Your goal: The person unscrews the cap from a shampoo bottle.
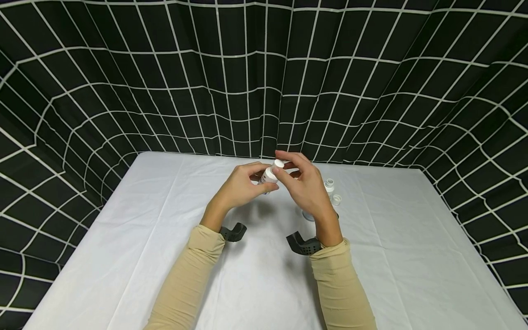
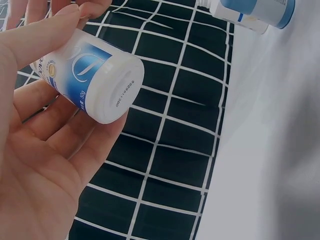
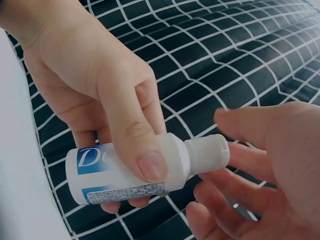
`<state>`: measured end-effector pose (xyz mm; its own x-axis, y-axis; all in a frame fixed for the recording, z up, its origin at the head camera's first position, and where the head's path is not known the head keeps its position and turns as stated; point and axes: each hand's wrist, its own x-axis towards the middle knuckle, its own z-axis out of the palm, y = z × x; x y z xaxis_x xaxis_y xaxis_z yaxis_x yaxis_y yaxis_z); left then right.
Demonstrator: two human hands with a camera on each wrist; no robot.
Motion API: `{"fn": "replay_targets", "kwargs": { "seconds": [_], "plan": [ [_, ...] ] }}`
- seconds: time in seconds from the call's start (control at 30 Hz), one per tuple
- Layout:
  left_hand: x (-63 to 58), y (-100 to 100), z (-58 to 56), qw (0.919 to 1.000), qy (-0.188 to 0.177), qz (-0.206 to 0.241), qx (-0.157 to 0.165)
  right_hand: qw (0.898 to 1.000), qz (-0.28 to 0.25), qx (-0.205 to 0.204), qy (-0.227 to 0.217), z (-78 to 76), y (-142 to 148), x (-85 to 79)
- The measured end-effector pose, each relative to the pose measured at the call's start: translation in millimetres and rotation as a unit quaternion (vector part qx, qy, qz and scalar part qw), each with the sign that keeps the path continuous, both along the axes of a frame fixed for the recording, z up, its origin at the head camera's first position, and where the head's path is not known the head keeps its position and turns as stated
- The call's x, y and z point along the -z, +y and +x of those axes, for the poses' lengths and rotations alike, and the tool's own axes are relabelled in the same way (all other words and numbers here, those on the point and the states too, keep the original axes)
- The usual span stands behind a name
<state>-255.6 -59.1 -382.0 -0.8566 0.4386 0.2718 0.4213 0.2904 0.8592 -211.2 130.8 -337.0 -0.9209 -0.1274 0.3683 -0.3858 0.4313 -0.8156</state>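
My left hand (image 1: 241,187) holds a small white plastic bottle (image 1: 268,176) above the table, thumb on one side and fingers round the other. The bottle is tilted, with a blue-and-white label (image 2: 82,70) and a printed base in the left wrist view. A white cap (image 3: 210,153) sits on its neck. My right hand (image 1: 306,183) is around the cap end, its fingers loosely bent. In the right wrist view its thumb stands apart from the cap, while other fingers are beside and below it; whether they touch it is hard to tell.
Behind the right wrist stand an uncapped white bottle (image 1: 329,185) and a loose white cap (image 1: 336,200). A bluish object (image 1: 308,216) is mostly hidden by the right forearm. A white cloth covers the table (image 1: 396,238); a black gridded curtain (image 1: 255,82) surrounds its back and sides.
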Motion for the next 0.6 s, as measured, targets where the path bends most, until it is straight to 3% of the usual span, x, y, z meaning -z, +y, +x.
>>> {"fn": "replay_targets", "kwargs": {
  "seconds": [0.3,0.6],
  "plan": [
    [-0.8,1.7,2.9,0.9999,0.002,-0.014,-0.004,0.998,0.0,0.064,-0.019,-3.4,-2.4,3.9],
    [-0.2,1.9,1.8,0.9999,-0.004,-0.011,-0.002,0.997,0.001,0.07,-0.02,-4.0,-2.9,4.7]
  ]
}}
